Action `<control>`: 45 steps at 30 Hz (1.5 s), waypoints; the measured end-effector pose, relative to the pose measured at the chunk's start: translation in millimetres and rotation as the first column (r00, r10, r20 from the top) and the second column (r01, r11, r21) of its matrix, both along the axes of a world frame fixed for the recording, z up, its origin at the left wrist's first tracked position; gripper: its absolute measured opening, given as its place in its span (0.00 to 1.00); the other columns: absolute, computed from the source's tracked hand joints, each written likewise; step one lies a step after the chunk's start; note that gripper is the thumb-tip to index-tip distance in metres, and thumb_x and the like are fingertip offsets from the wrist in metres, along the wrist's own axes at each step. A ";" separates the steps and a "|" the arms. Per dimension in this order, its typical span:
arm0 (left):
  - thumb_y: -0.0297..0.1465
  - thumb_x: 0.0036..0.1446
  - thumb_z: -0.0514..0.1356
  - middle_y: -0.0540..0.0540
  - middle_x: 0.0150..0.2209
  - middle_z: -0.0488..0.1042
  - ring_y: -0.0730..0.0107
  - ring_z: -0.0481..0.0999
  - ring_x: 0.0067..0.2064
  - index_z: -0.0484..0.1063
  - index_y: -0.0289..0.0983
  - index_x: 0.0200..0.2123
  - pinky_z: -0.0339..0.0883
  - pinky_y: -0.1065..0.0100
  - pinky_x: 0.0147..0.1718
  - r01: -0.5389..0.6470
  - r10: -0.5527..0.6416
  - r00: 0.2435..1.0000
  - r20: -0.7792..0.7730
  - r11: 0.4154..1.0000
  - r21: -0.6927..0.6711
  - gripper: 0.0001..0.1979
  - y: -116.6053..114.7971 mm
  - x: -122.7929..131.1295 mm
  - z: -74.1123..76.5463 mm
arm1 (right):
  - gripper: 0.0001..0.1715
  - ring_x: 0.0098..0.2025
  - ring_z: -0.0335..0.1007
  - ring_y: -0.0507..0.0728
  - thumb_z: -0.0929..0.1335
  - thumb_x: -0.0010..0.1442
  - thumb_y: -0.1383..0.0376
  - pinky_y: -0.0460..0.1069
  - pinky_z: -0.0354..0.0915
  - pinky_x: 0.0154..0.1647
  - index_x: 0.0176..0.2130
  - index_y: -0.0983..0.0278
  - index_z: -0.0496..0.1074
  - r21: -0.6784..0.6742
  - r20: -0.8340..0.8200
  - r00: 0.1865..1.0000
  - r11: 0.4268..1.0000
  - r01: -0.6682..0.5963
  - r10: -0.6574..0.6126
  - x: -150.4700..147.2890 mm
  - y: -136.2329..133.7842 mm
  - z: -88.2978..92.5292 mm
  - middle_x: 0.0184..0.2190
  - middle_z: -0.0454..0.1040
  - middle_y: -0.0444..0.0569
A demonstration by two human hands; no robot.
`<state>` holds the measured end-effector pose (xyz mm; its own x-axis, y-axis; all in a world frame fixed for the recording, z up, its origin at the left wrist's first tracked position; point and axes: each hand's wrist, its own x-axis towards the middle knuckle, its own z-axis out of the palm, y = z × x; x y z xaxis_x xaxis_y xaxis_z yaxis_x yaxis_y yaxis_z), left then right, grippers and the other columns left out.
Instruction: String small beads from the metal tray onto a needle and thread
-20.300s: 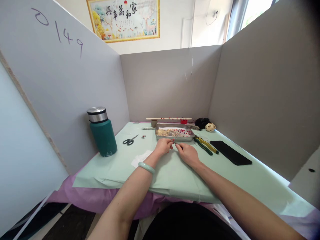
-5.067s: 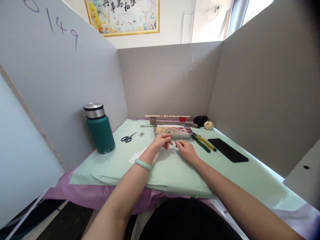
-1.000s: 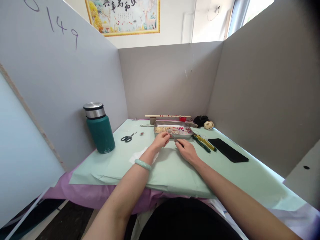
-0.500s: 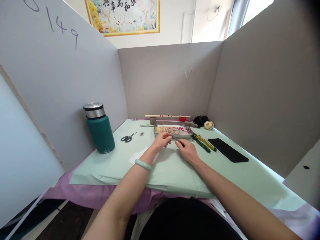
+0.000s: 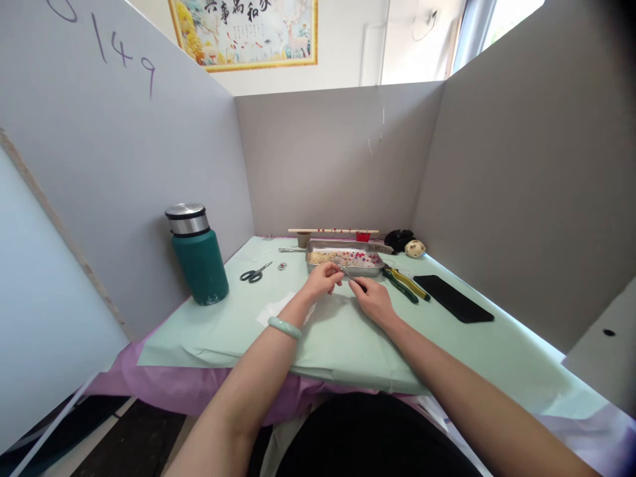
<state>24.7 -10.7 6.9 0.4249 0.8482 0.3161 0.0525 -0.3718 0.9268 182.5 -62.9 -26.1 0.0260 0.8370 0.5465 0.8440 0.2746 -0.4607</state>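
Observation:
My left hand [image 5: 324, 278], below a pale green bangle-wearing wrist, is pinched on something too small to make out. My right hand [image 5: 371, 298] is closed round a slim dark tool with a thin metal tip [image 5: 348, 273], perhaps pliers or tweezers; its kind is not clear. The tip reaches toward the left fingertips, and I cannot tell whether it touches what they hold. Just behind both hands lies a metal tray [image 5: 311, 246] with tan, red and purple beads [image 5: 342, 257]. A white tissue [image 5: 272, 310] is partly under the left forearm.
Scissors [image 5: 255, 272] and a small round ornament [image 5: 282, 266] lie left of the tray. A green bottle [image 5: 199, 258] stands farther left. Green-and-yellow-handled pliers [image 5: 406, 285] and a black flat case [image 5: 453, 298] lie right. A beaded stick [image 5: 332, 231] rests behind, across small cups [image 5: 303, 239].
Both hands stay in nearly the same place. The left fingers have shifted slightly around the tool's tip.

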 end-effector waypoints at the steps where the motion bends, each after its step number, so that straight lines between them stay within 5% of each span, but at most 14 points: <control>1: 0.28 0.53 0.56 0.53 0.21 0.71 0.84 0.60 0.14 0.65 0.33 0.33 0.56 0.77 0.15 0.002 -0.002 1.000 0.002 1.000 0.000 0.04 -0.1 0.0 0.1 | 0.13 0.37 0.70 0.52 0.63 0.63 0.59 0.52 0.67 0.39 0.40 0.66 0.70 -0.001 -0.001 1.000 1.000 0.000 0.000 0.1 0.1 0.0 0.37 0.73 0.47; 27: 0.27 0.52 0.57 0.52 0.23 0.72 0.83 0.62 0.15 0.64 0.34 0.35 0.57 0.77 0.16 0.022 -0.022 1.000 -0.015 1.000 0.001 0.06 4.5 -1.5 -3.6 | 0.15 0.36 0.70 0.53 0.62 0.63 0.57 0.52 0.67 0.39 0.39 0.66 0.71 -0.026 -0.034 0.999 0.999 -0.038 0.037 1.0 0.2 -1.9 0.36 0.73 0.47; 42: 0.33 0.57 0.54 0.51 0.23 0.71 0.83 0.61 0.16 0.70 0.32 0.28 0.59 0.75 0.19 0.006 0.000 0.972 -0.234 1.000 0.026 0.11 -0.7 -3.1 -0.2 | 0.15 0.34 0.70 0.51 0.62 0.63 0.58 0.50 0.67 0.36 0.38 0.67 0.70 -0.083 0.012 0.999 0.996 0.041 -0.040 -2.1 -1.9 3.7 0.34 0.72 0.46; 45: 0.35 0.59 0.55 0.48 0.30 0.72 0.78 0.69 0.25 0.70 0.31 0.35 0.66 0.71 0.26 -0.049 0.049 0.951 -0.306 0.999 0.010 0.12 4.9 -4.9 -5.0 | 0.15 0.34 0.69 0.51 0.62 0.64 0.57 0.50 0.67 0.37 0.38 0.66 0.70 -0.090 0.034 0.997 0.993 0.076 -0.073 -6.0 -1.7 4.3 0.35 0.73 0.47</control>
<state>19.8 -5.8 1.9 0.4596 0.8698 0.1796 0.3519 -0.3640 0.8624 176.5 -64.7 -21.8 0.0743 0.8798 0.4694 0.8747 0.1686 -0.4544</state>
